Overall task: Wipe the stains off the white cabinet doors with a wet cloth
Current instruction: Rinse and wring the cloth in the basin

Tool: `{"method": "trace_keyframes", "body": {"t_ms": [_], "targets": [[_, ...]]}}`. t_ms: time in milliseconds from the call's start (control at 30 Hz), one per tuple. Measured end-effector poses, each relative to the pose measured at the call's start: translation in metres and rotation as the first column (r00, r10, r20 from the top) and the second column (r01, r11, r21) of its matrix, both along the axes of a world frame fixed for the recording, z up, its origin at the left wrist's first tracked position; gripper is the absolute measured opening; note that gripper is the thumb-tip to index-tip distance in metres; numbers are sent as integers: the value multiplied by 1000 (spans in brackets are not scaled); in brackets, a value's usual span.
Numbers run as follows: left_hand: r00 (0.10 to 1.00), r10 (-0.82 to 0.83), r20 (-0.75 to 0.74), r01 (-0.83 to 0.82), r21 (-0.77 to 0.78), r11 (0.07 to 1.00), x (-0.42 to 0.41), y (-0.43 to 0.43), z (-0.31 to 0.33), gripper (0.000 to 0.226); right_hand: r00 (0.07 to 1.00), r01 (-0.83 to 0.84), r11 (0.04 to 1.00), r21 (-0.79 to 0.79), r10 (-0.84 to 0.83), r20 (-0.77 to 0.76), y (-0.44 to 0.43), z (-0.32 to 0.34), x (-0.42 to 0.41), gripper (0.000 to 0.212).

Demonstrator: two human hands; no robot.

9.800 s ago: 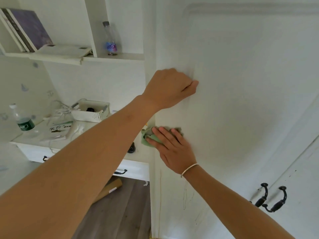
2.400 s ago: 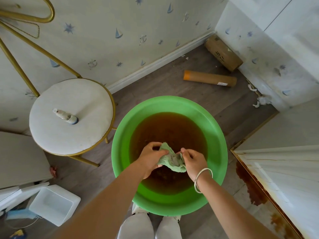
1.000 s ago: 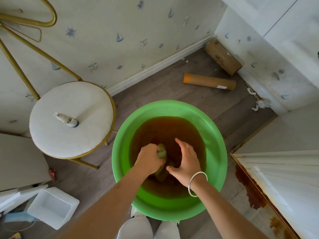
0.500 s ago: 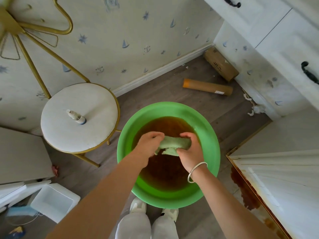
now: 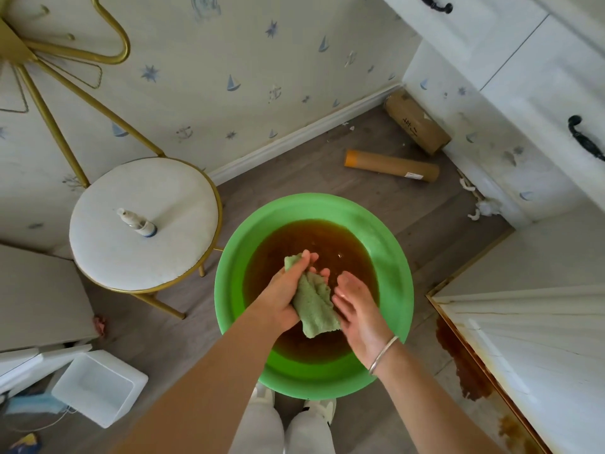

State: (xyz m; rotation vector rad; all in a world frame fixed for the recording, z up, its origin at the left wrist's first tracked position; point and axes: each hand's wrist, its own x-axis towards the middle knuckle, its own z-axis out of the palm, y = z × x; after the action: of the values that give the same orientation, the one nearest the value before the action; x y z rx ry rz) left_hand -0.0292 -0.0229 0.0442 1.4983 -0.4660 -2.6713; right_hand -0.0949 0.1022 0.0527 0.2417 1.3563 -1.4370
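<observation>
left hand fingers clamped on green cloth over basin; right hand fingers apart, probably touching cloth

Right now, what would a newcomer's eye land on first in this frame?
The bright green basin on the floor at centre, filled with murky brown water. Above it the left hand grips a green cloth, with the right hand open beside it. To the left stands a gold-framed stool with a small bottle on its white seat.
</observation>
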Motion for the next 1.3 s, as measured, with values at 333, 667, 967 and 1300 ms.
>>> {"method": "trace_keyframes", "body": {"t_ms": [333, 667, 967, 1300], "targets": [[904, -422, -70, 400, -210, 892, -24, -4, 21, 34, 757, -168, 923, -346, 345, 555, -8, 8, -14, 54], [824, -512, 241, 550, -553, 625, -32, -9, 6, 37, 804, -575, 770, 276, 595, 15, -34, 7, 0, 9], [798, -315, 514, 596, -596, 538, -35, 1, -12, 48, 392, -552, 462, 694, 878, -274, -40, -10, 22, 41], [779, -192, 597, 571, -549, 610, -18, 6, -24, 43, 313, -559, 241, 793, 947, -67, -49, -10, 37, 54]]}}
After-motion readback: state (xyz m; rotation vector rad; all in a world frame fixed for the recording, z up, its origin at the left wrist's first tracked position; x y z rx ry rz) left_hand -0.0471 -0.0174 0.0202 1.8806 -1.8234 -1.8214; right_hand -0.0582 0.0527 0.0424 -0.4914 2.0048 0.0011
